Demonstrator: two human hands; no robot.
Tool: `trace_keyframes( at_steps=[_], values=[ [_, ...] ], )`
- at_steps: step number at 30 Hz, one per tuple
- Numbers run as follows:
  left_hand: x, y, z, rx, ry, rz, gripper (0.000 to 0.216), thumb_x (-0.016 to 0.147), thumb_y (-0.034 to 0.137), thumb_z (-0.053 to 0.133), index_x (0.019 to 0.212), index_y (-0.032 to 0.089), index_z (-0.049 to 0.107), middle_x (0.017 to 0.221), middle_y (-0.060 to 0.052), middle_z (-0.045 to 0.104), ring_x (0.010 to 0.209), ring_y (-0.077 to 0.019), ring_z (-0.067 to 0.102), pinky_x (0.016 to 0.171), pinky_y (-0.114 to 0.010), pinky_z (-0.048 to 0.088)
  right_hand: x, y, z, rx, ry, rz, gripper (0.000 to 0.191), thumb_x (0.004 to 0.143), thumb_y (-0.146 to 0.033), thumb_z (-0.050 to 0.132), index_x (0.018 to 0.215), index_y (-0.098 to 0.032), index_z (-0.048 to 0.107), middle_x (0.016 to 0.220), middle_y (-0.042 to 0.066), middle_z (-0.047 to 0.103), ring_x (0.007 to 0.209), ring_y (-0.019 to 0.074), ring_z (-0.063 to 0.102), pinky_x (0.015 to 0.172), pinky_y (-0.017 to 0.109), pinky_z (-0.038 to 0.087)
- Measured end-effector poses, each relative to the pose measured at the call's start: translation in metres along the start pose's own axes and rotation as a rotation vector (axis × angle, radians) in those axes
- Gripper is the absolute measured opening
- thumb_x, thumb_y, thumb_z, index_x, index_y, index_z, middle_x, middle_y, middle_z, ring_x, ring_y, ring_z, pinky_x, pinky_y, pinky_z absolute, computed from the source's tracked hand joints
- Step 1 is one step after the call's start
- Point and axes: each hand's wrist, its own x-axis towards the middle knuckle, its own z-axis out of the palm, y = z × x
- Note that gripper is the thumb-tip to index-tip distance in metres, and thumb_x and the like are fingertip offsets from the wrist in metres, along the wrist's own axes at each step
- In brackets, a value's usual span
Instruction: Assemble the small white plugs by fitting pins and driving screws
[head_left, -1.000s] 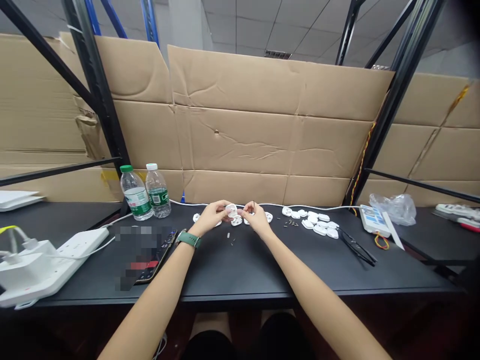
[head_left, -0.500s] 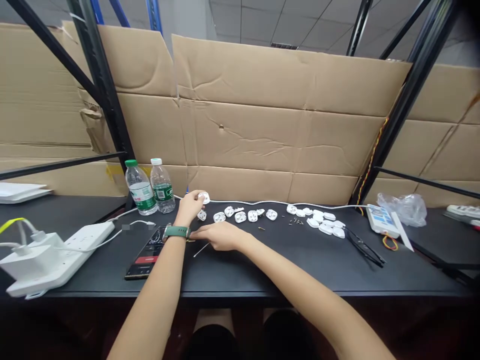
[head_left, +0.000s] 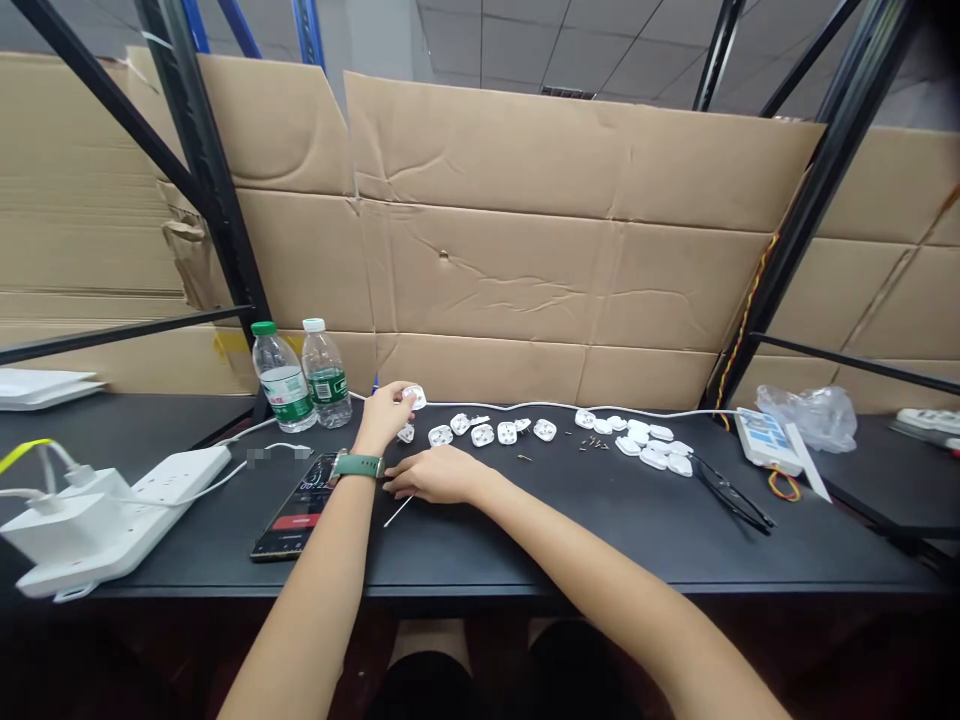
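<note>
Raised over the back of the table, my left hand (head_left: 386, 412) pinches a small white plastic housing (head_left: 415, 398) between thumb and fingers. A green watch strap (head_left: 358, 466) circles that wrist. Lower down, my right hand (head_left: 442, 473) is palm down, its fingertips at the tabletop beside the left wrist. From under it sticks a thin metal rod (head_left: 397, 513), like a screwdriver shaft; its other end is hidden by the hand. Behind the right hand lies a row of similar white housings (head_left: 482, 434). A single screw (head_left: 524, 458) rests to the right of them.
Loose screws (head_left: 595, 444) and a cluster of white covers (head_left: 653, 457) lie right, beside folded black glasses (head_left: 731, 500). A phone (head_left: 289, 540), a white power strip (head_left: 161, 500) and two water bottles (head_left: 283, 385) stand left. Cardboard (head_left: 487, 260) walls the back.
My right hand's fingers have curled down toward the table, and the metal rod has shifted slightly toward the front edge. The left hand keeps the housing up, moved slightly right.
</note>
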Motion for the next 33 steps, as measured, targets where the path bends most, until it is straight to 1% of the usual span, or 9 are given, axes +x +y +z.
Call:
trace_keyframes(
  at_steps=[4,9,12,14,16,18,22,27,33],
  values=[
    [-0.001,0.001,0.006,-0.010,-0.060,0.014,0.029,0.085,0.029,0.060,0.108,0.016,0.074,0.093,-0.008,0.077,0.062,-0.0192,0.072,0.059,-0.025,0.051,-0.030,0.005,-0.009,-0.054,0.023,-0.037,0.022,0.098,-0.022,0.057,0.111,-0.027,0.074,0.121,0.001,0.072,0.093,0.0149,0.069,0.061,0.024,0.042],
    [-0.008,0.009,0.019,-0.115,-0.187,0.080,0.030,0.082,0.032,0.066,0.108,0.018,0.072,0.096,-0.007,0.076,0.059,-0.0179,0.071,0.060,-0.026,0.054,-0.064,0.006,-0.025,-0.051,0.030,0.062,0.017,0.094,-0.017,0.058,0.096,-0.023,0.073,0.099,0.002,0.073,0.067,0.0131,0.062,0.057,0.026,0.038],
    [-0.015,0.016,0.028,-0.235,-0.283,0.106,0.032,0.080,0.041,0.070,0.102,0.018,0.067,0.091,-0.007,0.075,0.061,-0.0199,0.072,0.057,-0.028,0.055,-0.081,0.014,-0.035,0.100,0.148,0.152,0.014,0.094,-0.018,0.058,0.096,-0.022,0.071,0.098,0.003,0.072,0.079,0.0155,0.064,0.066,0.025,0.043],
    [-0.019,0.022,0.033,-0.301,-0.354,0.114,0.036,0.079,0.046,0.071,0.101,0.018,0.065,0.090,-0.008,0.075,0.065,-0.0216,0.073,0.060,-0.030,0.057,-0.091,0.023,-0.039,0.264,0.315,0.245,0.011,0.094,-0.024,0.060,0.097,-0.022,0.070,0.101,0.005,0.071,0.089,0.0173,0.064,0.073,0.026,0.046],
    [-0.024,0.027,0.036,-0.359,-0.421,0.109,0.042,0.077,0.049,0.073,0.102,0.018,0.065,0.090,-0.008,0.075,0.071,-0.0232,0.075,0.066,-0.034,0.059,-0.099,0.033,-0.042,0.428,0.508,0.392,0.013,0.092,-0.031,0.062,0.092,-0.021,0.070,0.094,0.004,0.071,0.084,0.0173,0.064,0.069,0.026,0.047],
    [-0.027,0.031,0.037,-0.406,-0.479,0.106,0.046,0.074,0.050,0.076,0.103,0.016,0.066,0.092,-0.009,0.075,0.077,-0.0246,0.075,0.074,-0.037,0.060,-0.105,0.043,-0.043,0.548,0.630,0.533,0.019,0.090,-0.037,0.063,0.090,-0.020,0.070,0.088,0.003,0.071,0.076,0.0164,0.063,0.065,0.026,0.046],
    [-0.028,0.032,0.040,-0.449,-0.555,0.078,0.047,0.071,0.050,0.080,0.101,0.015,0.068,0.092,-0.010,0.076,0.082,-0.0261,0.076,0.081,-0.040,0.060,-0.109,0.055,-0.041,0.702,0.718,0.672,0.026,0.082,-0.043,0.068,0.089,-0.018,0.071,0.085,0.003,0.072,0.069,0.0151,0.061,0.061,0.026,0.046],
    [-0.027,0.027,0.045,-0.433,-0.598,0.088,0.047,0.073,0.049,0.079,0.104,0.014,0.069,0.091,-0.011,0.076,0.083,-0.0269,0.076,0.082,-0.041,0.060,-0.108,0.061,-0.036,0.777,0.821,0.659,0.027,0.078,-0.041,0.071,0.091,-0.016,0.073,0.089,0.006,0.074,0.084,0.0186,0.066,0.072,0.028,0.050],
    [-0.030,0.029,0.046,-0.443,-0.667,0.098,0.049,0.075,0.046,0.078,0.112,0.014,0.069,0.096,-0.012,0.076,0.088,-0.0282,0.075,0.084,-0.042,0.060,-0.108,0.065,-0.029,0.774,0.807,0.670,0.028,0.076,-0.042,0.075,0.090,-0.017,0.077,0.088,0.005,0.076,0.081,0.0186,0.067,0.070,0.028,0.049]
  ],
)
